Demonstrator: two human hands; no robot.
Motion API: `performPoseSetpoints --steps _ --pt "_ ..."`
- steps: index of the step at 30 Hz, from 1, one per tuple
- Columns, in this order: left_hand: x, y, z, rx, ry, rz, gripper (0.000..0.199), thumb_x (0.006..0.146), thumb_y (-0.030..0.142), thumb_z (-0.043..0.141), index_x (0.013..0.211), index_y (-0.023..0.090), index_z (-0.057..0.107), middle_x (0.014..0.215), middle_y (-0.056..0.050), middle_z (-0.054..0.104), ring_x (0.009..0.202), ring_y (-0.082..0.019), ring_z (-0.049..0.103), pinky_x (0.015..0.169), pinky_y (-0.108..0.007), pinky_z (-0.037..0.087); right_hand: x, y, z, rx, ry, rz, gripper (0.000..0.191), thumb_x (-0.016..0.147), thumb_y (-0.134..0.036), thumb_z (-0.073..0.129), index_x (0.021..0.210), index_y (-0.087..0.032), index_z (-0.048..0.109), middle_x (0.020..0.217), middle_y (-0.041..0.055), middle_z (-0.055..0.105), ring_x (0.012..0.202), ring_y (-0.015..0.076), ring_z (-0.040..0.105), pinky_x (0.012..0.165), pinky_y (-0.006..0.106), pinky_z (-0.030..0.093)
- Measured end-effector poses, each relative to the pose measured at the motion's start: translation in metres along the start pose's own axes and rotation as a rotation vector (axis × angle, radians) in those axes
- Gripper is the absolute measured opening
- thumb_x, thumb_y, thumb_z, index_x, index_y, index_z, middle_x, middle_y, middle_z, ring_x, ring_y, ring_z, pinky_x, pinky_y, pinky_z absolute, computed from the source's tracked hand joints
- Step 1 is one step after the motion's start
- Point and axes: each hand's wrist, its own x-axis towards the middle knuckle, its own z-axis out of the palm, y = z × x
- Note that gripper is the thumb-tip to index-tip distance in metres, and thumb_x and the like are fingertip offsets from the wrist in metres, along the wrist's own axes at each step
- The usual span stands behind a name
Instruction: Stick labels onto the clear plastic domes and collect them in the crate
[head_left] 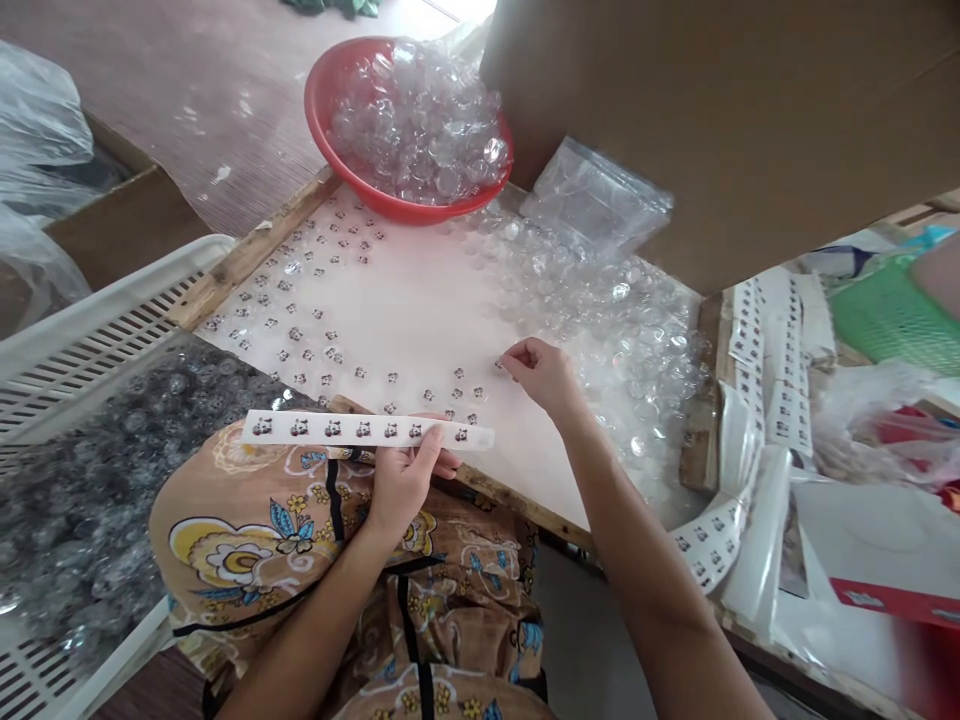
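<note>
My left hand (409, 475) grips a white strip of panda stickers (349, 430) near its right end, thumb on top. The strip lies level above my lap and the board's front edge. My right hand (541, 375) is closed in a pinch over the white board (420, 300). A small dark spot shows at its fingertips; whether they hold it is unclear. Several small clear pieces with panda pictures (326, 380) lie on the board's left side and near the strip. Plain clear round pieces (600, 310) crowd its right side.
A red basin (319, 110) heaped with clear pieces stands at the board's far end. A white plastic basket (97, 310) at left holds many clear pieces. More sticker strips (784, 350) lie at right. A cardboard box (735, 120) rises behind a clear bag (600, 195).
</note>
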Motion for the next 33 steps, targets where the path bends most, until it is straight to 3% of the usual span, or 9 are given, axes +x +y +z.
performPoseSetpoints --steps 6,11,16,18,20,23,25,29,33 --pt "0.0 -0.003 -0.002 0.01 -0.004 0.004 0.046 0.08 0.049 0.071 0.101 0.009 0.068 0.063 -0.006 0.072 0.056 -0.02 0.072 0.047 -0.024 0.059 0.002 0.003 0.008 -0.129 0.013 -0.053 0.007 0.073 -0.028 0.063 0.072 -0.021 0.062 0.069 0.0012 0.063 0.065 0.016 0.055 0.066 0.03 0.042" --pt "-0.001 -0.003 -0.001 0.017 -0.009 0.003 0.044 0.081 0.049 0.07 0.101 0.009 0.068 0.061 -0.005 0.071 0.056 -0.019 0.072 0.048 -0.024 0.059 -0.007 0.003 0.027 -0.203 0.107 -0.224 0.005 0.078 -0.024 0.059 0.077 -0.02 0.062 0.09 0.0062 0.064 0.067 0.0151 0.057 0.071 0.032 0.045" --pt "-0.002 0.0 0.0 0.023 0.006 0.018 0.043 0.079 0.048 0.072 0.098 0.01 0.068 0.063 -0.006 0.072 0.056 -0.02 0.072 0.047 -0.024 0.058 -0.015 -0.008 0.043 -0.082 0.029 -0.272 0.027 0.082 -0.018 0.054 0.108 -0.021 0.058 0.082 0.0027 0.068 0.071 0.0171 0.062 0.073 0.032 0.048" --pt "-0.002 0.0 -0.001 0.025 -0.001 0.013 0.045 0.078 0.049 0.072 0.098 0.009 0.068 0.061 -0.006 0.072 0.056 -0.021 0.072 0.047 -0.025 0.058 -0.014 -0.008 0.039 -0.071 0.032 -0.308 0.028 0.084 -0.018 0.052 0.112 -0.022 0.057 0.089 0.0046 0.069 0.074 0.0176 0.063 0.074 0.033 0.049" --pt "-0.003 0.0 -0.001 0.025 -0.011 0.009 0.047 0.077 0.05 0.073 0.099 0.009 0.068 0.061 -0.006 0.071 0.056 -0.02 0.072 0.047 -0.025 0.058 -0.009 -0.003 0.028 -0.133 0.121 -0.339 0.023 0.085 -0.021 0.053 0.107 -0.021 0.059 0.1 0.0097 0.068 0.08 0.0202 0.063 0.076 0.036 0.049" --pt "-0.003 -0.002 -0.002 0.036 -0.022 0.019 0.047 0.079 0.05 0.071 0.1 0.008 0.068 0.063 -0.006 0.072 0.052 -0.018 0.07 0.046 -0.024 0.058 0.0 0.011 0.009 -0.324 0.256 -0.334 0.026 0.083 -0.022 0.058 0.108 -0.018 0.062 0.109 0.0161 0.064 0.097 0.0294 0.059 0.085 0.046 0.047" --pt "-0.003 -0.003 -0.003 0.049 -0.023 0.032 0.046 0.08 0.049 0.07 0.101 0.008 0.069 0.064 -0.007 0.073 0.05 -0.016 0.068 0.046 -0.023 0.057 0.004 0.02 0.001 -0.423 0.248 -0.305 0.029 0.082 -0.021 0.059 0.11 -0.017 0.063 0.111 0.0182 0.063 0.103 0.0334 0.056 0.088 0.049 0.046" --pt "-0.002 -0.004 -0.002 0.06 -0.024 0.037 0.044 0.081 0.048 0.069 0.1 0.008 0.069 0.062 -0.006 0.072 0.049 -0.016 0.067 0.045 -0.023 0.057 0.005 0.03 0.001 -0.453 0.199 -0.331 0.027 0.085 -0.019 0.052 0.108 -0.017 0.065 0.108 0.0172 0.064 0.1 0.0317 0.058 0.087 0.047 0.047" --pt "-0.003 -0.003 -0.002 0.07 -0.032 0.028 0.044 0.083 0.048 0.068 0.101 0.008 0.069 0.06 -0.006 0.071 0.047 -0.015 0.066 0.046 -0.023 0.057 0.003 0.027 -0.001 -0.296 0.191 -0.318 0.026 0.084 -0.02 0.05 0.106 -0.019 0.064 0.098 0.0123 0.067 0.087 0.025 0.063 0.082 0.042 0.05"
